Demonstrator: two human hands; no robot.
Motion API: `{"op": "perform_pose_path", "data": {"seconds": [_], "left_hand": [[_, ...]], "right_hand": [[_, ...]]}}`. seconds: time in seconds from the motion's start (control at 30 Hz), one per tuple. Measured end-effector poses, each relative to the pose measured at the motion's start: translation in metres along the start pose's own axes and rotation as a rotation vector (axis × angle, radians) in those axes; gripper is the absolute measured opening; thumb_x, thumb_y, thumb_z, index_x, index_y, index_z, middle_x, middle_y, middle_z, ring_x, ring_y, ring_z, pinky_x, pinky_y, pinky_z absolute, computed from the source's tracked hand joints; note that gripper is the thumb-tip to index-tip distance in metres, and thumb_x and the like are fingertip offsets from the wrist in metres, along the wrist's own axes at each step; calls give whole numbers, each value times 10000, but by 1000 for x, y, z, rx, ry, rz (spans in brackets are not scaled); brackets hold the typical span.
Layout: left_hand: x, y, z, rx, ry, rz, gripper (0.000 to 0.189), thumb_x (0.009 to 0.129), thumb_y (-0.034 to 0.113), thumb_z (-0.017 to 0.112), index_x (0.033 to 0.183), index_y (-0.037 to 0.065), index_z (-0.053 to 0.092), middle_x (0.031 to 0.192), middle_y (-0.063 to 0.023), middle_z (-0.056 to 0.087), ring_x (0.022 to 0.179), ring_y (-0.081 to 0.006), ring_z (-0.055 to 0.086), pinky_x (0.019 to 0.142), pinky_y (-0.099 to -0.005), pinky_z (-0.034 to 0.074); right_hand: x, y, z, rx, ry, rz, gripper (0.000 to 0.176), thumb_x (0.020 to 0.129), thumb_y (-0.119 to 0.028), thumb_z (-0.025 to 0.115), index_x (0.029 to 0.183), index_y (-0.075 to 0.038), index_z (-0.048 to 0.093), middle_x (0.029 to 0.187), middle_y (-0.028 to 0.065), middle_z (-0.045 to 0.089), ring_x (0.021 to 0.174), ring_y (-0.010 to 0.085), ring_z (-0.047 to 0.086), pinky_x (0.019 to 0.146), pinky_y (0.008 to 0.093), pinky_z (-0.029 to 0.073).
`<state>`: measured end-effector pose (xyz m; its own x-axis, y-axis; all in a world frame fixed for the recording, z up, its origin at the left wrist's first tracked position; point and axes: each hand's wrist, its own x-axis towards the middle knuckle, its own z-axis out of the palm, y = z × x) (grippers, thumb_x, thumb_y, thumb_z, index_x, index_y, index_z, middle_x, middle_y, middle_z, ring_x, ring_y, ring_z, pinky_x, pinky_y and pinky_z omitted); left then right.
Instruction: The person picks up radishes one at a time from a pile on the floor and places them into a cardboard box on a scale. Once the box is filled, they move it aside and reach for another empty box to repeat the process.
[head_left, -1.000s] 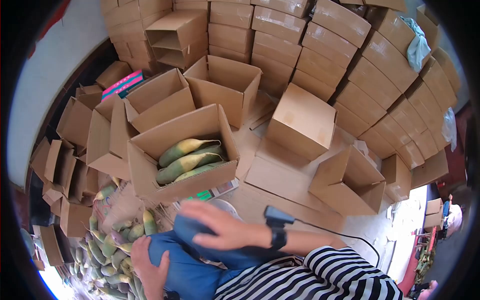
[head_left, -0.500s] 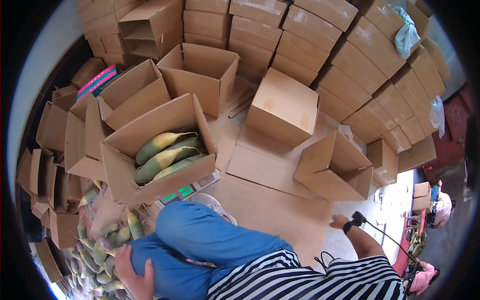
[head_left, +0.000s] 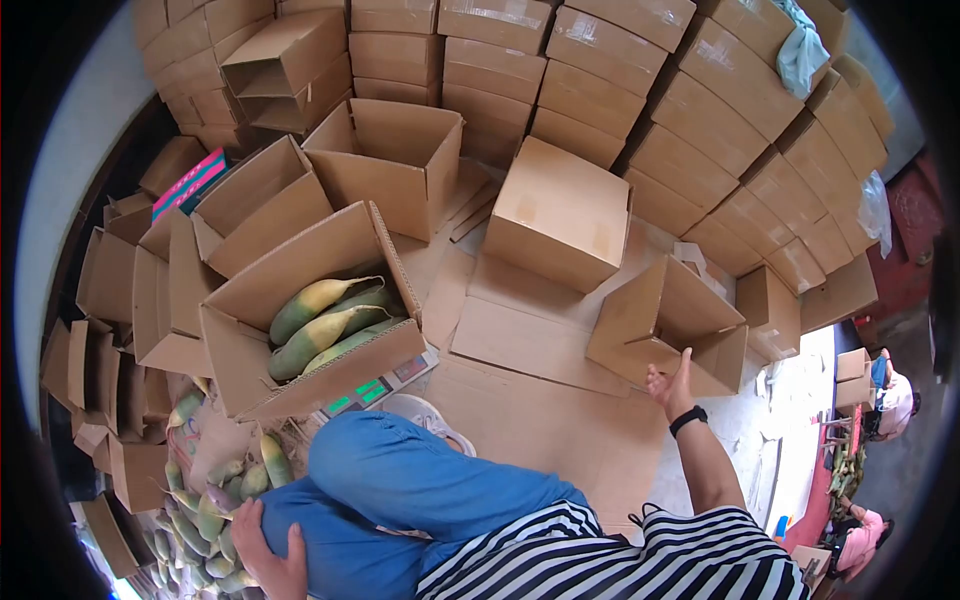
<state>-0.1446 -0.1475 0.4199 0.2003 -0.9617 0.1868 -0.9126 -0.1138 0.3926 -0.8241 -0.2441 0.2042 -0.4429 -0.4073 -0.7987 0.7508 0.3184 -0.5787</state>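
right hand (head_left: 670,383) | fingers apart by box (head_left: 652,312) | left hand (head_left: 268,556) | splayed on jeans (head_left: 400,490), partly cut off

Shoots (head_left: 325,325) in open box (head_left: 250,375) on scale (head_left: 375,385); empty box (head_left: 665,325) right, stacked boxes (head_left: 640,80) behind.

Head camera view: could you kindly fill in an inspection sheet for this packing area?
Surface: flattened cardboard covers the floor.
Job's things: tilted empty box; filled box of green-yellow vegetables on a scale.
Clutter: loose vegetables; open boxes at left.
Hands: right hand open by the empty box; left hand open on the blue-clad leg.
Cables: nothing seen.
Surroundings: stacked boxes; other people at far right.
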Motion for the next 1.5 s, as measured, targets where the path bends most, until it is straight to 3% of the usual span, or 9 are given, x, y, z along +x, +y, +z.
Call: {"op": "perform_pose_path", "data": {"seconds": [0.13, 0.23, 0.5, 0.73, 0.83, 0.97, 1.07, 1.23, 1.5], "left_hand": [[-3, -6, -2, 55, 9, 18, 498, 771, 115, 700, 1230, -13, 557, 1249, -211, 567, 1190, -394, 510, 1059, -465, 362], [-7, -8, -4, 48, 0, 7, 499, 769, 122, 700, 1227, -14, 558, 1255, -209, 563, 1191, -393, 509, 1062, -465, 358], [-8, -6, -6, 80, 10, -45, 522, 754, 135, 708, 1231, -14, 555, 1264, -205, 558, 1198, -389, 496, 1079, -470, 335], [-10, -1, -12, 73, -8, -148, 630, 710, 237, 773, 1238, -16, 539, 1236, -205, 556, 1183, -413, 492, 1046, -496, 359], [-16, -4, -17, 10, -63, -289, 791, 730, 313, 771, 1375, -11, 449, 1351, -213, 495, 1280, -410, 432, 1098, -494, 308], [-29, -63, -28, -302, 387, -345, 914, 845, 393, 631, 1535, -2, 180, 1565, -207, 249, 1444, -351, 248, 1173, -461, 199], [-54, -157, -83, 325, 703, -400, 757, 932, 269, 598, 1529, 4, 215, 1535, -226, 300, 1406, -353, 313, 1159, -448, 221], [-68, -161, -171, 1089, 847, -380, 791, 917, 358, 651, 1506, -2, 263, 1523, -241, 319, 1421, -381, 294, 1153, -491, 232], [-95, -186, -155, 1091, 757, -513, 887, 840, 451, 680, 1512, 31, 282, 1531, -229, 312, 1435, -370, 263, 1140, -498, 213]], "right_hand": [[56, -37, -10, 50, 38, -161, 367, 913, -384, 507, 895, -29, 600, 691, 107, 642, 589, 210, 621, 545, 313, 533], [54, -60, -1, 38, 62, -179, 234, 847, -191, 458, 724, -46, 596, 651, 91, 636, 562, 211, 594, 532, 313, 526], [80, -128, 48, 145, 17, -242, 188, 869, -154, 467, 780, -52, 598, 691, 100, 655, 616, 233, 643, 569, 320, 554], [110, -129, 72, -185, -128, -241, 263, 968, -203, 449, 1066, 5, 577, 1038, 121, 702, 907, 202, 701, 717, 285, 584], [118, -105, 78, -367, -147, -197, 275, 972, -200, 428, 1035, -4, 610, 960, 108, 716, 869, 210, 707, 700, 291, 581], [89, -53, 101, -568, -277, -105, 234, 981, -277, 498, 1074, -97, 613, 956, 94, 710, 771, 204, 685, 631, 302, 549], [34, -26, 145, -739, -389, -31, 210, 978, -242, 516, 1141, -124, 575, 931, 69, 700, 796, 178, 684, 634, 301, 556], [-48, -1, 226, -829, -693, -387, 319, 985, -186, 540, 1271, -46, 549, 944, 71, 675, 782, 156, 650, 659, 258, 531], [-207, 57, 352, -1092, -1128, -1137, 241, 1015, -110, 499, 1214, -15, 596, 1011, 63, 633, 876, 136, 600, 802, 260, 502]]}}
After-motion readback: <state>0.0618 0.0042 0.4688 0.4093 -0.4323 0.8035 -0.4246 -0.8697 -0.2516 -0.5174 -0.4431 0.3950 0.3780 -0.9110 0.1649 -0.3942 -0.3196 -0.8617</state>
